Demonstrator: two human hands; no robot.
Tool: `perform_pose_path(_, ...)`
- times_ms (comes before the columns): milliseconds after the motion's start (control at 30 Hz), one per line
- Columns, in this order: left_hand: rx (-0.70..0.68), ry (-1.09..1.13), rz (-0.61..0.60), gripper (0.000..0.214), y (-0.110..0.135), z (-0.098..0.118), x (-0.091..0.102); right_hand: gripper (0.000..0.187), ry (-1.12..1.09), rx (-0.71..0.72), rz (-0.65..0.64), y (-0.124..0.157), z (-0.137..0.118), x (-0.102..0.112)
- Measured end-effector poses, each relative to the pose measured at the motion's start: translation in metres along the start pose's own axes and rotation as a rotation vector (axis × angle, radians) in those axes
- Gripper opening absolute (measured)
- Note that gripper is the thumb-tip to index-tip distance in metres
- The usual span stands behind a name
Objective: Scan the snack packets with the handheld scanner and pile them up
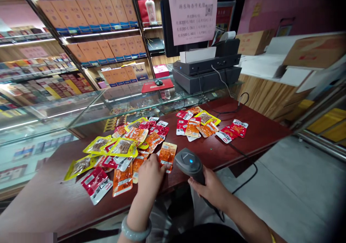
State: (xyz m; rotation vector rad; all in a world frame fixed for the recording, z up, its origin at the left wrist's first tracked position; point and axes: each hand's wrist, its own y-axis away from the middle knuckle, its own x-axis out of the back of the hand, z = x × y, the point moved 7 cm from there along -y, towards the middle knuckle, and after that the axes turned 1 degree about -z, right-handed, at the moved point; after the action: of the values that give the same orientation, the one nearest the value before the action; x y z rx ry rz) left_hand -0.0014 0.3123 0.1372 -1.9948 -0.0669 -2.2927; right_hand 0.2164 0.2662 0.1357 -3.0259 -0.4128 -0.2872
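Note:
My right hand is wrapped round the handle of a dark grey barcode scanner with a blue light on top. The scanner's head points left, toward an orange snack packet. My left hand has its thumb on the lower edge of that packet, its fingers curled and partly hidden. Left of it lies a loose pile of snack packets, among them a yellow packet, a red-and-white packet and another orange packet. A pale bangle circles my left wrist.
A smaller group of packets lies farther back on the dark red table, with red packets to its right. Behind stand a glass counter, a cash drawer and a monitor. The scanner's cable trails at right.

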Motion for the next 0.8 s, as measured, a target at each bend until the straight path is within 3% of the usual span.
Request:
perform_pose_path(100, 0.037, 0.153, -0.003, 0.032, -0.001, -0.002, -0.008, 0.014, 0.009, 0.015, 0.0, -0.001, -0.004, 0.001)
perform_pose_path(433, -0.056, 0.528, 0.216, 0.031, 0.0, -0.001, -0.012, 0.018, -0.133, -0.095, -0.055, -0.004, -0.002, -0.002)
perform_pose_path(633, 0.009, 0.628, 0.221, 0.034, -0.001, -0.003, -0.006, 0.021, -0.121, -0.071, -0.03, -0.003, -0.007, 0.001)
perform_pose_path(700, 0.045, 0.703, 0.215, 0.034, -0.008, 0.004, -0.003, 0.022, -0.086, -0.049, 0.009, -0.003, -0.007, 0.007)
perform_pose_path(800, 0.043, 0.866, 0.228, 0.033, -0.032, 0.032, -0.001, 0.027, -0.026, -0.022, 0.094, -0.005, -0.004, 0.019)
